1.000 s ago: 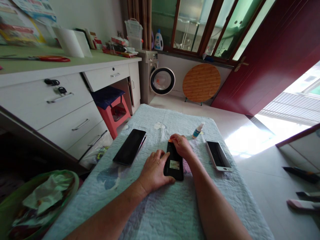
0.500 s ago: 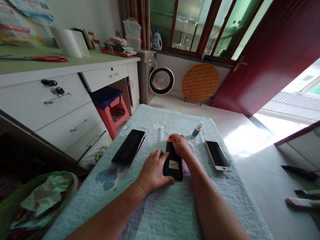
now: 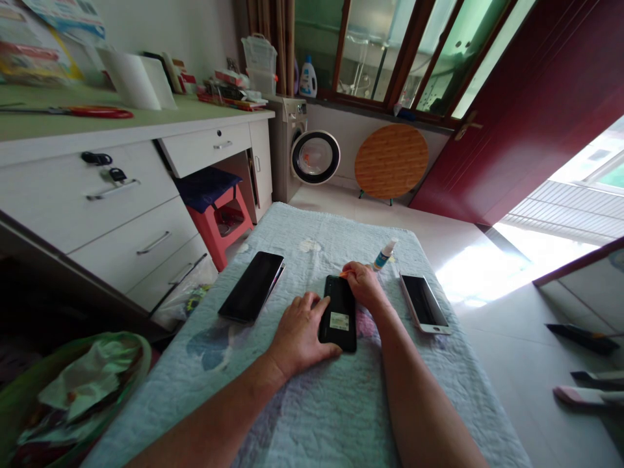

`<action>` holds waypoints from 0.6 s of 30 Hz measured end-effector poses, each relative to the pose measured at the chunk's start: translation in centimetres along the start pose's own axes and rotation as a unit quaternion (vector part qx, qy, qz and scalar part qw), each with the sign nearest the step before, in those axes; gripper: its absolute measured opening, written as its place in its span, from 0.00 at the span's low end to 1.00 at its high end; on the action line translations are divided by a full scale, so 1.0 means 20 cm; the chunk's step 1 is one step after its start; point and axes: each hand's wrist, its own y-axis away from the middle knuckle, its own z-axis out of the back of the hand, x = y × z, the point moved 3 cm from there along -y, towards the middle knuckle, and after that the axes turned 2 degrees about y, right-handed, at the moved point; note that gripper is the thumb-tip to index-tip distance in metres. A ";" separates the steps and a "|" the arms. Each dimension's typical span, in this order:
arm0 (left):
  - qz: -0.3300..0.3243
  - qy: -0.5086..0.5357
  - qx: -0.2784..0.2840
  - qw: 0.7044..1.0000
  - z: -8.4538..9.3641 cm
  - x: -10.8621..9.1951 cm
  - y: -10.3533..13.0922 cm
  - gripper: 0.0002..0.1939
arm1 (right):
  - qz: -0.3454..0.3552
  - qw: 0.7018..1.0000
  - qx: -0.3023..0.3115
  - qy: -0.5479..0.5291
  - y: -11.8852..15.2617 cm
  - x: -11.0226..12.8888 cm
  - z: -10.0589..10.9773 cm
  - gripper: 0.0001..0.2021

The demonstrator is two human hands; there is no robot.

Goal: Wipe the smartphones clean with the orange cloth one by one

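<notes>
A black phone [image 3: 342, 296] with a pale label lies back side up on the quilted cloth, between my hands. My left hand [image 3: 303, 328] grips its left side, fingers on the upper left edge and thumb at the bottom edge. At the phone's top right corner, my right hand [image 3: 363, 285] is closed on a small orange thing [image 3: 345, 274], mostly hidden by the fingers; its kind I cannot make out. A small spray bottle [image 3: 384, 255] stands just beyond that hand. To the left lies a larger black-screened device [image 3: 252, 287]; to the right, a white phone [image 3: 424, 304].
The light blue quilted cloth [image 3: 292, 422] covers the surface under the phones. A green bin [image 3: 141, 364] holding crumpled waste stands at lower left. Beyond are a white desk [image 3: 121, 195], a red stool [image 3: 221, 227], a washing machine [image 3: 285, 149] and a round wooden tabletop [image 3: 391, 160].
My right hand has slid rightward along the phone's top with the orange thing, uncovering more of the phone's upper end. My left hand keeps its place on the phone.
</notes>
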 end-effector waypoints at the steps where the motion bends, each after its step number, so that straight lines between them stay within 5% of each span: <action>1: 0.001 0.000 0.001 1.000 0.00 0.00 0.00 0.45 | -0.001 1.000 -0.002 0.001 0.00 0.00 0.00 0.13; 18: 0.022 0.012 0.025 0.999 0.01 -0.01 0.00 0.45 | -0.027 0.999 -0.012 0.018 0.01 0.00 0.04 0.12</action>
